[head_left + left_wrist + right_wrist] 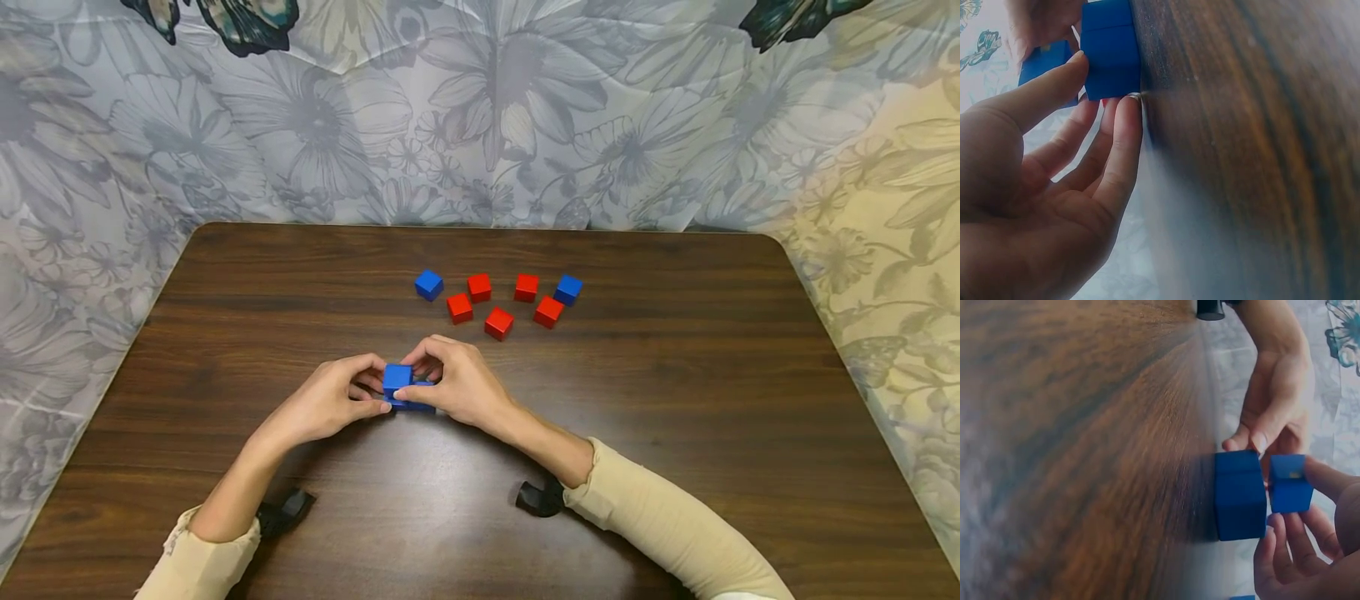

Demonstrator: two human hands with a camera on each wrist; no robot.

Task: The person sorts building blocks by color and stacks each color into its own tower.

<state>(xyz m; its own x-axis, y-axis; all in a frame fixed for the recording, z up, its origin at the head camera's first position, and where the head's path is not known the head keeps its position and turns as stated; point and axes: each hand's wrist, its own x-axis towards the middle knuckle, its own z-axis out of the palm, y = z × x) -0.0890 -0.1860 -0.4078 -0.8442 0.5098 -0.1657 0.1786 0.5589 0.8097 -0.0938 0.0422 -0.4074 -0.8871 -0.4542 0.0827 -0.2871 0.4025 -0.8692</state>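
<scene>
Two blue cubes (1240, 495) sit side by side on the table, flush against each other. My left hand (337, 396) holds this pair at its left end, thumb in front and fingers behind. Just over the pair is another blue cube (397, 379), pinched between the thumb and fingers of my right hand (461, 387). In the right wrist view a narrow gap separates this upper cube (1290, 487) from the pair. The left wrist view shows the pair (1110, 53) close up, with the left thumb at its upper edge.
Farther back on the brown wooden table (675, 350) lie several loose red cubes (498, 323). One blue cube (429, 285) is at their left and another blue cube (567, 290) at their right. Behind the table hangs a floral cloth (495, 108).
</scene>
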